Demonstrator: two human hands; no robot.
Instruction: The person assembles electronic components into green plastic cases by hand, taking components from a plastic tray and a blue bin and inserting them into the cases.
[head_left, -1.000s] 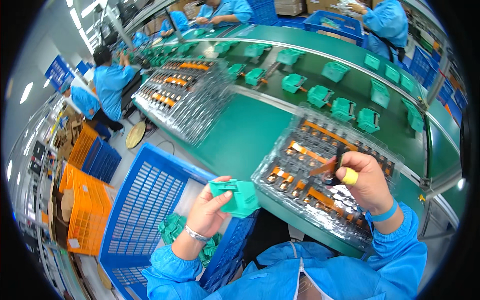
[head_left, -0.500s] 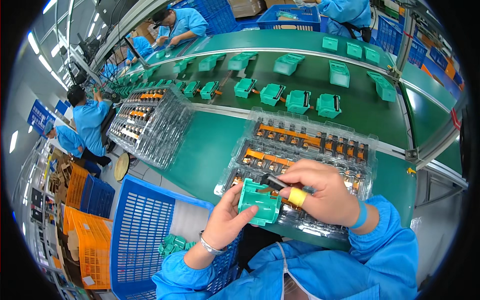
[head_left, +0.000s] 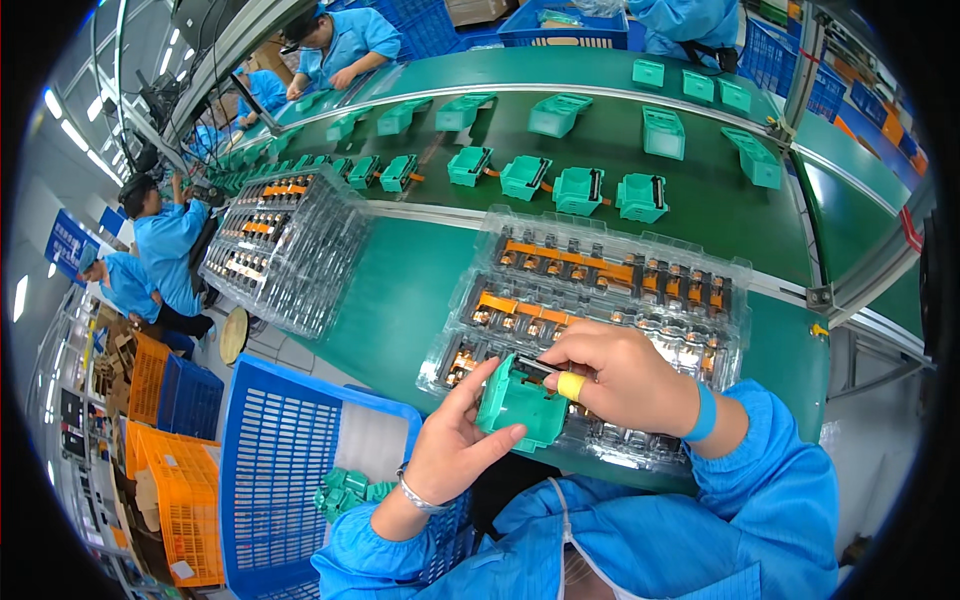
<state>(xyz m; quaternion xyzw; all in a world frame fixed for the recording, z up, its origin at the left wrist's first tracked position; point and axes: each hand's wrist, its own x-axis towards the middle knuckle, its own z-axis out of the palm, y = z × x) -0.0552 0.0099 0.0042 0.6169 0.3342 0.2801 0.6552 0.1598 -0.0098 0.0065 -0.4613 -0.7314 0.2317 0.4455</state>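
Crate of blue slatted plastic (head_left: 285, 420) holds small green plastic pieces (head_left: 345, 492); beside it, the left hand (head_left: 452, 450) grips an open-topped green plastic housing (head_left: 528, 408). At that housing's upper edge, the right hand (head_left: 628, 380) pinches a slim black part (head_left: 534, 366), near clear plastic trays (head_left: 560, 287) of orange-and-black components (head_left: 570, 262).

Bright blue all over here, a loose work jacket (head_left: 660, 548) with soft creases across the chest and a pale line of trim (head_left: 559, 500) at the front! Look at those sleeves (head_left: 778, 462), wide and baggy, drawn into gathered cuffs (head_left: 376, 541). On the left wrist (head_left: 397, 516), a silvery bracelet (head_left: 420, 496) catches the light; over on the right wrist (head_left: 730, 422), a flat, plain blue band (head_left: 704, 412). And among the right fingers (head_left: 585, 350), one wears a vivid yellow wrap (head_left: 569, 386)!
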